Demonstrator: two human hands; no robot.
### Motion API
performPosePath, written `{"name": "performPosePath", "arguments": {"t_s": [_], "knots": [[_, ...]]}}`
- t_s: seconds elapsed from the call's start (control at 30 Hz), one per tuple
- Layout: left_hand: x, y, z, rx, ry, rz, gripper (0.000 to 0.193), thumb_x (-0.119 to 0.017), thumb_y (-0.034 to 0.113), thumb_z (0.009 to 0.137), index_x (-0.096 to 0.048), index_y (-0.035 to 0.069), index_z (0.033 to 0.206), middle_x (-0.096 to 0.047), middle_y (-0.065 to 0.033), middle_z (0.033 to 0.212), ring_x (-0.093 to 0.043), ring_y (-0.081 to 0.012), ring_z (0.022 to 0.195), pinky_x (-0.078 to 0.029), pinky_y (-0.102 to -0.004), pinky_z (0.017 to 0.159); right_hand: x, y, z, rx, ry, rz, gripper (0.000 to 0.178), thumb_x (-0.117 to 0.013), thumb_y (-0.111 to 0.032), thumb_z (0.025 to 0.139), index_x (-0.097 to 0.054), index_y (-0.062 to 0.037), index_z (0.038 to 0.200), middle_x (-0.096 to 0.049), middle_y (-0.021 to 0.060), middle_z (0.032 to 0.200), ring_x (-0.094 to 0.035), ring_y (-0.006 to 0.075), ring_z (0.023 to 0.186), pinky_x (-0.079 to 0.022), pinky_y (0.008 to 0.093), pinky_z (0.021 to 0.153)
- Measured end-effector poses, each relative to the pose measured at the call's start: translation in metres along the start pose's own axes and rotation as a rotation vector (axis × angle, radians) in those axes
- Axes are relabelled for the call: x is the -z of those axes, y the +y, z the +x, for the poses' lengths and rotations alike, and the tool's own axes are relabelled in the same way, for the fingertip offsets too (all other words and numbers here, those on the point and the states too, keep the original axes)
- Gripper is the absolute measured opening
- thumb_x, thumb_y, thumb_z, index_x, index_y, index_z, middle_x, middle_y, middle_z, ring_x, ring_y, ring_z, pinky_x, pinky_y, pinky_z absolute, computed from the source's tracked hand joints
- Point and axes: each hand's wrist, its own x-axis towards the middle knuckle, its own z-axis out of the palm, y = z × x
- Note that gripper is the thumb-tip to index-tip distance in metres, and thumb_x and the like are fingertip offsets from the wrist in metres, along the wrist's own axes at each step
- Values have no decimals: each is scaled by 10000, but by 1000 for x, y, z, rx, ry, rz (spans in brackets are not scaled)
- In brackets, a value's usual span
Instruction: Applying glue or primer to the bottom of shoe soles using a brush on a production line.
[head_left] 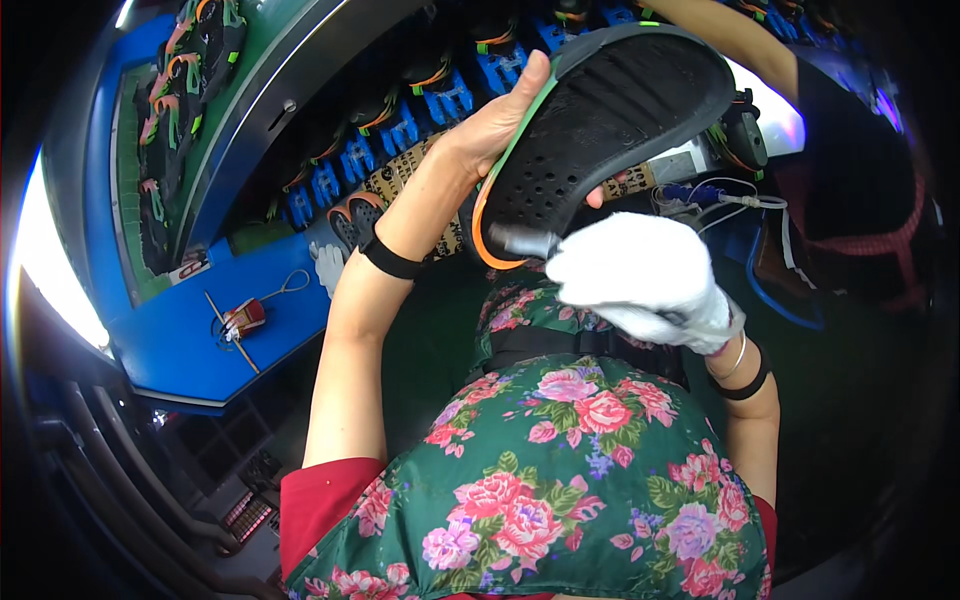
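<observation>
Evidently, head view: left hand [485, 135] bare, clamped on a black shoe sole [610, 130], thumb along its green edge, fingertips showing past the opposite side. Sole held up before the torso, perforated heel end toward the wearer, orange rim there. Right hand [640, 275], in a white glove, closed around a small brush [522, 242]; brush blurred, its tip over the heel end; contact cannot be told. Blue bench [180, 350] at left: thin stick [232, 333] and a loose white glove [329, 268]. Beyond the hands: blue holders [445, 100] in a row, carrying dark shoes.
</observation>
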Motion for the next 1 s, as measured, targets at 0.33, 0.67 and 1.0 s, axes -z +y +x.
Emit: {"name": "performPosePath", "arguments": {"t_s": [0.33,0.67,1.0], "knots": [[-3,1,7,144,63,79,1045,-277,870,872,-528,11,1411,-695,-249,1116,-755,-352,855,-659,-433,690,3,10,6,-24,-52,26,216,-777,-50,775,-769,-100,985,-767,71,1017,-740,257,927,-586,356,828],[-10,-82,-16,-210,61,-767,505,-386,362,1093,-537,-12,1397,-645,-207,1303,-656,-321,1169,-535,-460,1029,24,14,2,-347,443,118,207,-759,29,819,-770,11,1025,-770,134,1014,-738,219,935,-578,339,848],[-8,-106,-62,-188,330,-542,455,-552,307,1050,-540,19,1403,-581,-186,1406,-607,-321,1262,-541,-507,1048,22,1,8,-48,263,-176,234,-762,12,778,-760,-54,1002,-754,120,990,-731,285,886,-584,379,782]]}}
